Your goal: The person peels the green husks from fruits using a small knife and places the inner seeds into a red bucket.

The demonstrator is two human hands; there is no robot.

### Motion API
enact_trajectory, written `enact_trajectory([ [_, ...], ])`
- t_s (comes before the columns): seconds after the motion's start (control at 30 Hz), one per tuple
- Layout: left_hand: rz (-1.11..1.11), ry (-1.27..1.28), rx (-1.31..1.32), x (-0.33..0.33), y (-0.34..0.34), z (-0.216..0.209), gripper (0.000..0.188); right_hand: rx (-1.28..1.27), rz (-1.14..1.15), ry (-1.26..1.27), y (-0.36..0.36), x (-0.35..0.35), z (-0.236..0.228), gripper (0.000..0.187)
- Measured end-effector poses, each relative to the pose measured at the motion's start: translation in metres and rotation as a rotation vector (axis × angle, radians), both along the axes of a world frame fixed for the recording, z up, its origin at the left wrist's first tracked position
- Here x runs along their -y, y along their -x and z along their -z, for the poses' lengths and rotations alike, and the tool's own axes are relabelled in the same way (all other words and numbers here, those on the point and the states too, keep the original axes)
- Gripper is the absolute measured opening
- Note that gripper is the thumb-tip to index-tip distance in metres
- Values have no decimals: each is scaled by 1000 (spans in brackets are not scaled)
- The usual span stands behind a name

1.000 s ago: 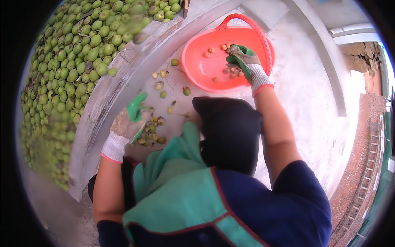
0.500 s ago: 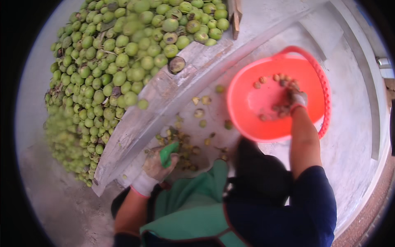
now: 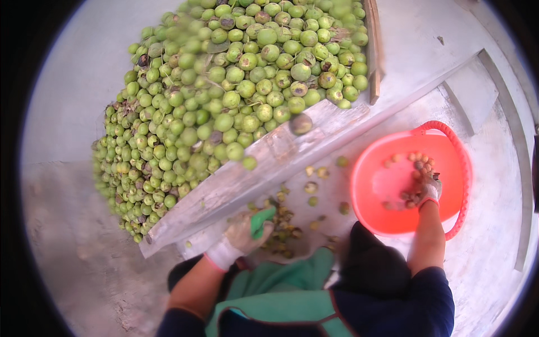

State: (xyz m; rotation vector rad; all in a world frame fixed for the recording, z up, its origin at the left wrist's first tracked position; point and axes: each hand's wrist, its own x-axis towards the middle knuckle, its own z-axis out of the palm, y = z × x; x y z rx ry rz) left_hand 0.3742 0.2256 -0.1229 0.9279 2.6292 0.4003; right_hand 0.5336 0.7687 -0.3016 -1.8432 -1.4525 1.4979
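My left hand [image 3: 245, 233], in a pale work glove, is closed round a bright green object [image 3: 261, 222] whose kind I cannot make out. It hovers beside a scatter of cut green-brown husk pieces [image 3: 286, 227] on the floor. To the right, my gloved right hand [image 3: 431, 188] reaches down into a red plastic basket [image 3: 371, 216] with a raised handle. Its fingers are at a cluster of brown, walnut-like nuts [image 3: 423, 161]. A small dark shape shows by these fingers, and whether they grip anything is unclear.
A big heap of green round fruits [image 3: 247, 90], some with dark patches, lies behind a wooden board [image 3: 275, 143]. One dark fruit [image 3: 301, 124] rests on the board. Loose husk bits and fruits [image 3: 313, 200] lie between board and basket. Another plank [image 3: 373, 50] borders the heap.
The whole view has shifted, so heap, basket and hands appear further right and lower. My right hand stays in the basket among the nuts, and my left still holds the green object.
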Motion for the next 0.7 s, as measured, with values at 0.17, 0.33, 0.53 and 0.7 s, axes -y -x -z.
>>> enact_trajectory([
  [0.17,188,-281,-294,-7,0,-24,36,90,-195,-317,-21,18,10,11],
  [0.33,228,-399,-378,1,-26,-67,42,-85,-537,-157,18,110,-105,23],
  [0.53,171,-297,-655,34,-66,-106,49,-174,-1098,-439,89,212,-291,44],
  [0.7,-6,-95,-483,69,-78,-97,60,-437,-1304,-515,93,327,-391,51],
])
